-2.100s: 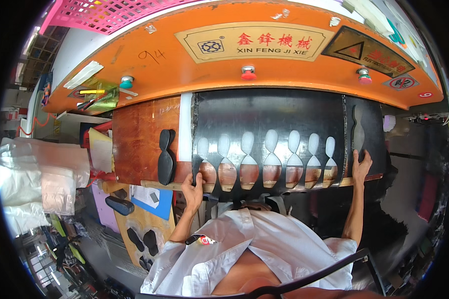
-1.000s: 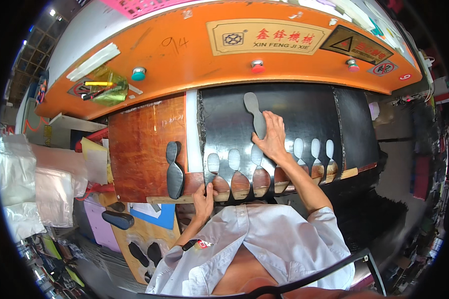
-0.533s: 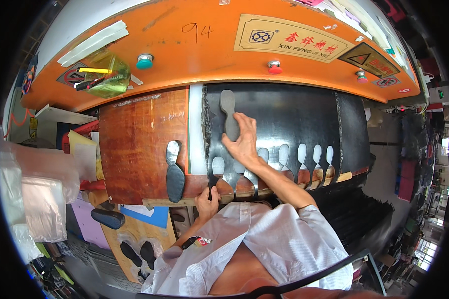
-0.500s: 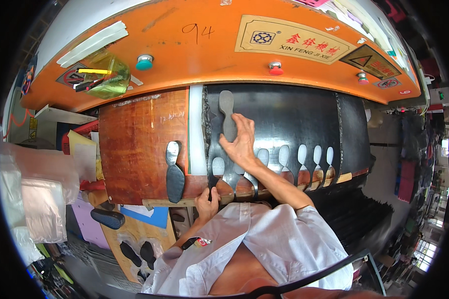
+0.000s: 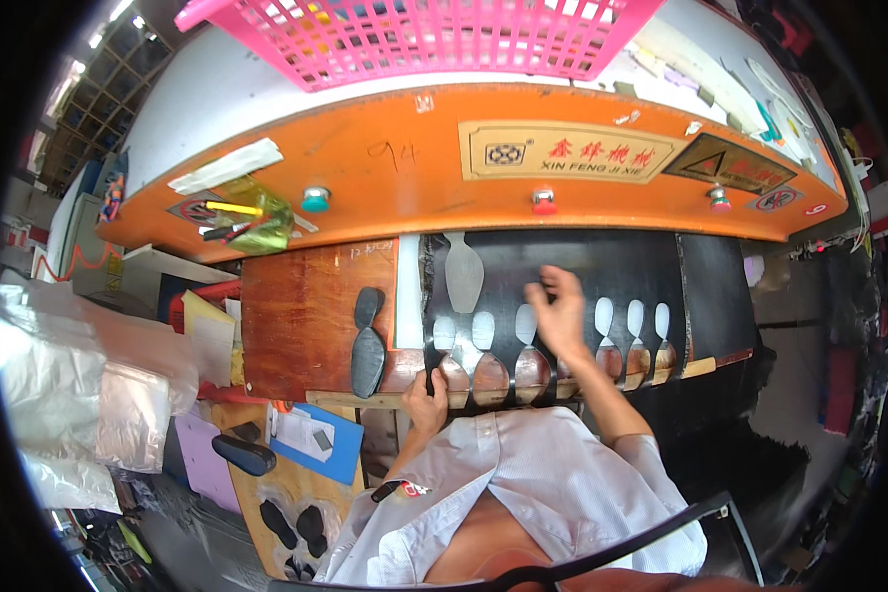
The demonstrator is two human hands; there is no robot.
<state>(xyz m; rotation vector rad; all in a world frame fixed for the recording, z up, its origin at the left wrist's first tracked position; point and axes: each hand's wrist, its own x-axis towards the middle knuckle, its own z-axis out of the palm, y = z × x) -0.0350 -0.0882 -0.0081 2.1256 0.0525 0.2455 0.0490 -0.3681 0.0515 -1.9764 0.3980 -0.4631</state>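
Head view: left of frame centre, the grey form [image 5: 465, 276] lay on the black sheet [image 5: 602, 266], above the cut-outs [image 5: 527, 370], presumably to use uncut material. Your right hand [image 5: 562, 321], released and empty, hovered to its right. Your left hand [image 5: 425, 401] met the sheet's lower-left edge, perhaps steadying it; whether it pinched, one cannot tell.

The person's right grip [image 5: 562, 321] has let go of the grey, waisted template [image 5: 464, 276] and moved rightward, its fingers now apart from it over the black sheet [image 5: 602, 266]. The template, first at the sheet's far right end, now lies near its left edge. The forearm uncovers the leftmost cutouts [image 5: 490, 375]. More of the pink basket [image 5: 444, 73] comes into view.
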